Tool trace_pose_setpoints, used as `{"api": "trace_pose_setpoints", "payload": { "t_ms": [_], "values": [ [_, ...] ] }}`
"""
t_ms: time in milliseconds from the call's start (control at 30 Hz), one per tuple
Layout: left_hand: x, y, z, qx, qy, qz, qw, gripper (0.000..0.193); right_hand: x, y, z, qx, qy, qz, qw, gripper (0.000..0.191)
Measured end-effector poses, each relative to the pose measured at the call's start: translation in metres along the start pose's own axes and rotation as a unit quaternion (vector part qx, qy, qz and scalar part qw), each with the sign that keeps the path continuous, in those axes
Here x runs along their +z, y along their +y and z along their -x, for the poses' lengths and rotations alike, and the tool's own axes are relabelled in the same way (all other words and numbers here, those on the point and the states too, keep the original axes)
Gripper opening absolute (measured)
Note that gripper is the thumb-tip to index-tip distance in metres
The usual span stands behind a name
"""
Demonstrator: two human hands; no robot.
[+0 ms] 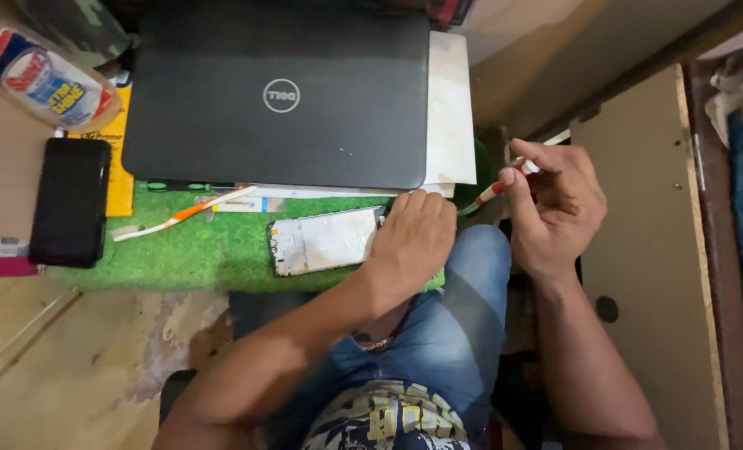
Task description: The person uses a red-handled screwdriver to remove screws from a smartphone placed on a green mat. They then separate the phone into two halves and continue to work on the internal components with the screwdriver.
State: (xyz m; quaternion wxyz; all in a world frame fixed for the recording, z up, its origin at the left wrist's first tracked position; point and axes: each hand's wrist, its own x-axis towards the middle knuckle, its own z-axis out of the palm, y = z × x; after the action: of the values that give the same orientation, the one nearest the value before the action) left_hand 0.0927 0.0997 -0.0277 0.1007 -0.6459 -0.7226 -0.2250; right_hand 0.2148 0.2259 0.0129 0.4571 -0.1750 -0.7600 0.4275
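Between my right thumb and forefinger sits a thin red-and-white tool, pinched near its upper end, its red tip slanting down and left toward the edge of the mat. My right hand hangs off the right side of the work surface, above my knee (blue denim, raised close under the table edge). My left hand lies palm down with the fingers curled together, their tips pressing on the right end of an opened phone frame; I cannot tell whether they grip it or only steady it. That frame lies flat on the green turf mat, its pale inner side up, stretching leftward from my knuckles. The tool's tip is just beside my left fingertips, apart from the frame. Farther out, an orange-and-white stick lies on the mat, a closed black laptop sits behind it, and a black phone rests at the far left.
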Motion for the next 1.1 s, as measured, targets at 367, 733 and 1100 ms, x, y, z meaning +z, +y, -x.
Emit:
{"api": "trace_pose_setpoints", "payload": {
  "t_ms": [367, 733, 1100],
  "values": [
    [-0.019, 0.002, 0.001, -0.015, 0.069, -0.003, 0.998, 0.014, 0.002, -0.007, -0.001, 0.018, -0.016, -0.049, 0.999, 0.023],
    [-0.040, -0.006, 0.001, -0.038, 0.040, 0.124, 0.991, 0.016, 0.001, 0.001, -0.001, 0.015, -0.017, -0.035, 0.999, 0.022],
    [-0.035, -0.016, 0.004, -0.080, 0.053, 0.244, 0.965, 0.015, 0.001, -0.001, -0.001, 0.013, -0.008, -0.020, 1.000, 0.023]
  ]
}}
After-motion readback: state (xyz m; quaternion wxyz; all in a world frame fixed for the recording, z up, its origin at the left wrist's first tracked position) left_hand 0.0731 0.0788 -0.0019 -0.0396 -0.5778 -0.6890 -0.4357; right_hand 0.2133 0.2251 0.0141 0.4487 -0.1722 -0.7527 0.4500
